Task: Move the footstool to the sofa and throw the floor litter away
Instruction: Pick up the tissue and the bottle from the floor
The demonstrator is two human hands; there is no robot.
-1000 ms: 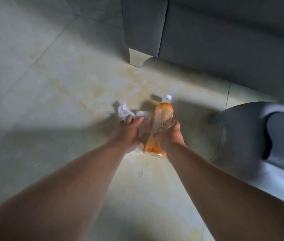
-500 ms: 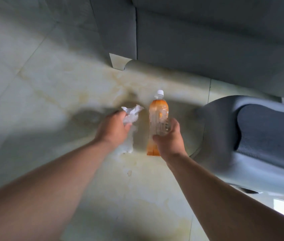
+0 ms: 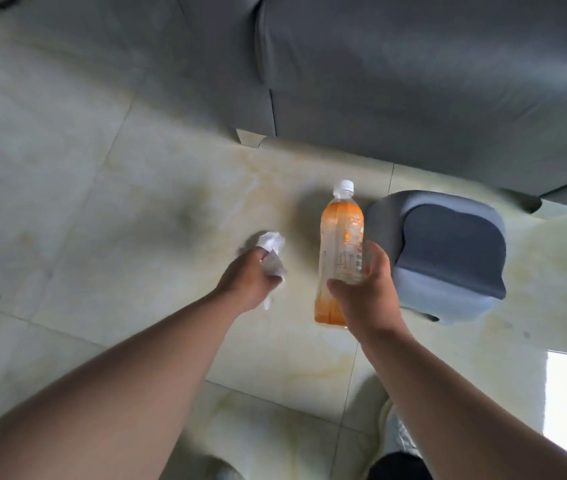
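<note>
we look down at our two bare arms stretched out over the pale tiled floor (image 3: 109, 209). our left hand (image 3: 249, 284) is curled into a loose fist around a crumpled white tissue (image 3: 271, 252); the paper sticks out above the knuckles and a thin tail of it hangs below the hand. our right hand (image 3: 367, 292) is wrapped around the lower half of a plastic bottle (image 3: 341, 237), thumb on the near side and fingers round the far side. the bottle stands roughly upright in the grip, tipped a little toward the top of the view, with a white cap, a clear label with a barcode, and orange drink filling most of it. both pieces of litter are up off the floor, in our hands.

the grey footstool (image 3: 448, 254) sits on the floor just beside the bottle, to its right, with a darker cushion on top. it stands near the front edge of the grey sofa (image 3: 413, 81), which runs across the top of the view, with a strip of bare tile between the two. one pale sofa leg (image 3: 249, 137) shows at the sofa's left front corner. near the bottom edge of the floor we see a light shoe (image 3: 393, 434), blurred, under our right forearm. a bright patch of light reflects off the tiles at the right edge.
</note>
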